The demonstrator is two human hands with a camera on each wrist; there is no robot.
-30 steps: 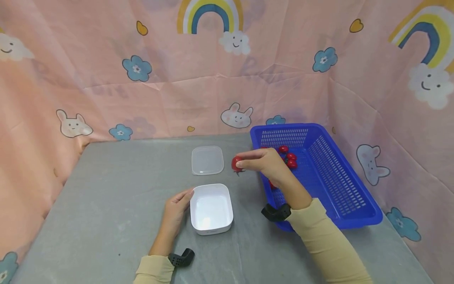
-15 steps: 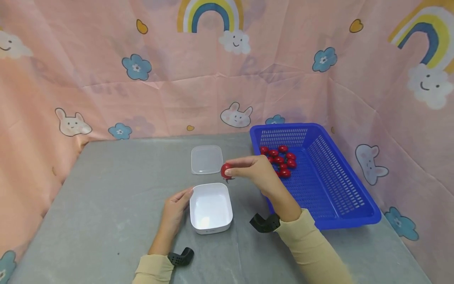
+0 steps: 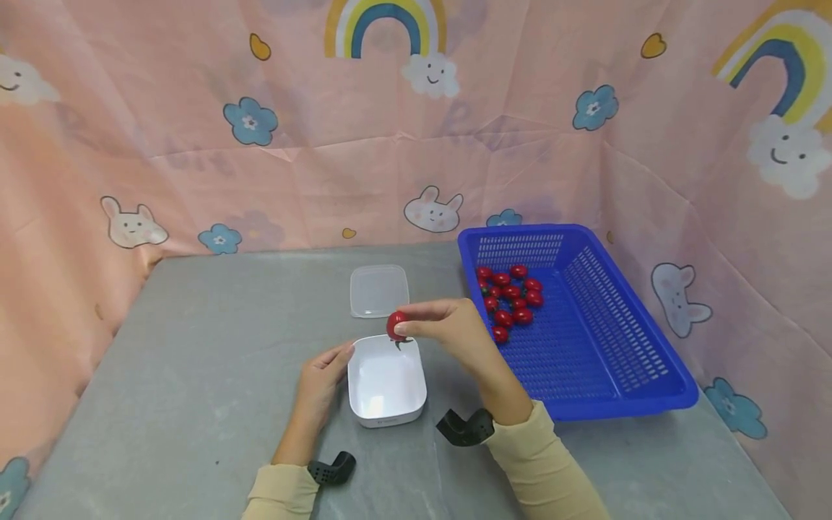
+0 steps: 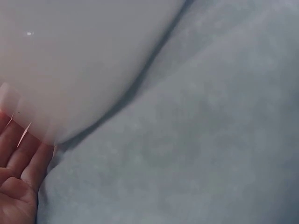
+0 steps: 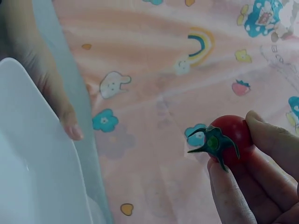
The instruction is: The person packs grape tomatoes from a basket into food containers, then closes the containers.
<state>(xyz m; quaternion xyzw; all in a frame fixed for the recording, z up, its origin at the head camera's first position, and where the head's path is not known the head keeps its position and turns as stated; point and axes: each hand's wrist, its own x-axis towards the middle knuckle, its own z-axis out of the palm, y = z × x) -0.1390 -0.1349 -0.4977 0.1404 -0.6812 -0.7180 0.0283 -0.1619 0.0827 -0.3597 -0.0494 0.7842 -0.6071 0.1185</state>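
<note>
Beige sleeves are seen nearest the camera, each wrist bearing a small black mount, and from them the two hands reach onto the grey surface [image 3: 195, 375]. The left hand [image 3: 320, 386] is laid against the left wall of the white container [image 3: 386, 379], its fingers [image 4: 21, 161] straight and pressed flat to the plastic, nothing being gripped. The right hand [image 3: 448, 334] is held above the container's far edge, and a red cherry tomato [image 3: 396, 325] is pinched between its thumb and fingertips [image 5: 261, 140], the other fingers loosely curled behind. In the right wrist view the tomato [image 5: 231, 140] is seen with its green calyx turned away from the palm, and the container's white rim [image 5: 37, 154] lies below and to the left of it. The relation that matters is thus a vertical one: the open tub is judged to lie just beneath and slightly nearer than the tomato, with the tomato at the far rim rather than over the middle. Beyond the container a clear lid [image 3: 379, 290] is set flat on the surface, apart from the tub. Farther right, a blue basket [image 3: 624, 347] is placed, with a cluster of further tomatoes [image 3: 510, 297] gathered toward its far left corner. Pink printed cloth [image 3: 325, 159] closes off the back.
</note>
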